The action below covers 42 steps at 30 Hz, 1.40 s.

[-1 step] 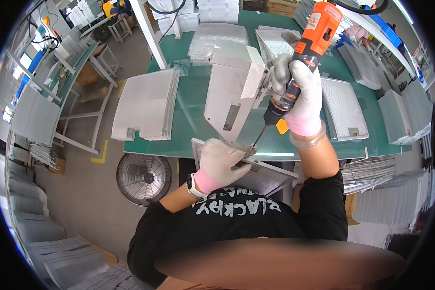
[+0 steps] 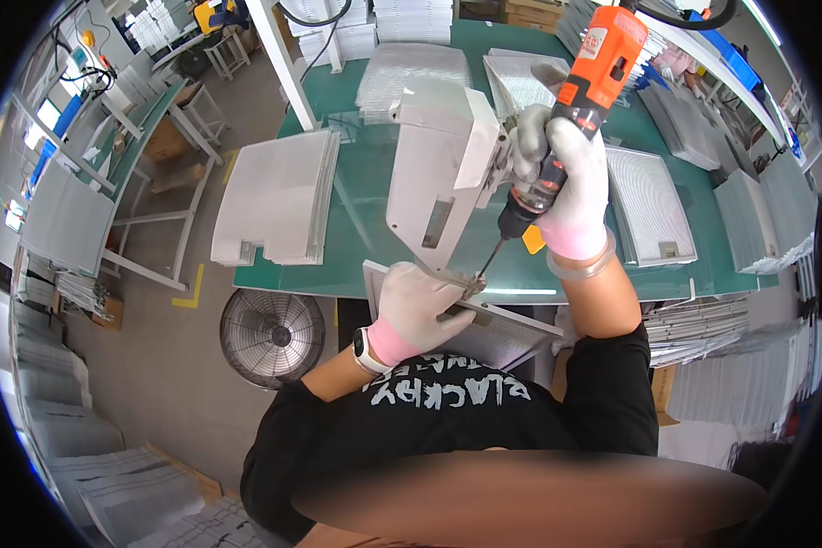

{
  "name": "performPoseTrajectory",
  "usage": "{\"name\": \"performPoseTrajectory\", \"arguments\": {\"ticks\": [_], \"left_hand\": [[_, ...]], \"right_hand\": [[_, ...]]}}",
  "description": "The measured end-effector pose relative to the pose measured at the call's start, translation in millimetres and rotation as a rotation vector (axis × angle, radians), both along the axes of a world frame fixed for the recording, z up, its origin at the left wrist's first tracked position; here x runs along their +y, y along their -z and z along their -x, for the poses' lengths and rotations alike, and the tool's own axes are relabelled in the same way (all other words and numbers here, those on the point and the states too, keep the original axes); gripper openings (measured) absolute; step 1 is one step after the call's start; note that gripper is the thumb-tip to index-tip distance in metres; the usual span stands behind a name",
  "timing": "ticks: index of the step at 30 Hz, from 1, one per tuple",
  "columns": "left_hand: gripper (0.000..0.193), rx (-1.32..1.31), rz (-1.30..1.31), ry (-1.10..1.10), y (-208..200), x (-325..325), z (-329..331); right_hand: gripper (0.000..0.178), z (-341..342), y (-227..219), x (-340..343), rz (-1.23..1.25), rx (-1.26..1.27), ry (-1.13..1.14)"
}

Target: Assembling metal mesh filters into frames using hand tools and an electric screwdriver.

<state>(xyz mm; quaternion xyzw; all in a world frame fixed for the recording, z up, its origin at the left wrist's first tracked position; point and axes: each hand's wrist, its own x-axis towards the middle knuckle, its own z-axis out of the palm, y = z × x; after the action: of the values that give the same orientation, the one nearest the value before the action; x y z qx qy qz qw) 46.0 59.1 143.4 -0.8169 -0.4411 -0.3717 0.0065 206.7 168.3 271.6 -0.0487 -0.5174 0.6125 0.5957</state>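
Observation:
My right hand (image 2: 575, 178), in a white glove with a pink cuff, is wrapped round an orange and black electric screwdriver (image 2: 607, 59). The tool tilts, and its thin bit (image 2: 492, 257) points down to a small metal fitting (image 2: 471, 286) at the table's front edge. My left hand (image 2: 416, 306), gloved alike, grips the edge of a framed mesh panel (image 2: 511, 338) that slants between the table and my body. Its fingertips lie close beside the fitting. Whether the bit sits in a screw is too small to tell. Just beyond stands a white metal machine housing (image 2: 434, 169).
White panels (image 2: 274, 196) lie stacked on the green table (image 2: 361, 205) at left, with a mesh panel (image 2: 650, 205) at right. A floor fan (image 2: 274, 338) stands left of the table. A cable (image 2: 703, 20) hangs from the screwdriver's top. More panels (image 2: 726, 379) are piled at right.

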Motion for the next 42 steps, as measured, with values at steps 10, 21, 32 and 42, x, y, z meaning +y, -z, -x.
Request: {"name": "performPoseTrajectory", "arguments": {"ticks": [10, 21, 32, 42], "left_hand": [[0.029, -0.125, 0.011, 0.061, 10, 1, -7], [0.039, -0.187, 0.169, 0.144, 33, -6, -11], [0.021, 0.115, 0.037, 0.018, 7, 31, 6], [0.042, 0.133, 0.48, -0.45, -13, 193, 82]], "right_hand": [[0.048, 1, 38, -16, 0.088, -0.024, -0.084], [0.056, 2, 64, -12, 0.127, 0.099, -0.301], [0.047, -27, -24, 26, -0.067, -0.138, 0.26], [0.068, -139, -99, 113, -0.678, -0.774, 1.231]]}}
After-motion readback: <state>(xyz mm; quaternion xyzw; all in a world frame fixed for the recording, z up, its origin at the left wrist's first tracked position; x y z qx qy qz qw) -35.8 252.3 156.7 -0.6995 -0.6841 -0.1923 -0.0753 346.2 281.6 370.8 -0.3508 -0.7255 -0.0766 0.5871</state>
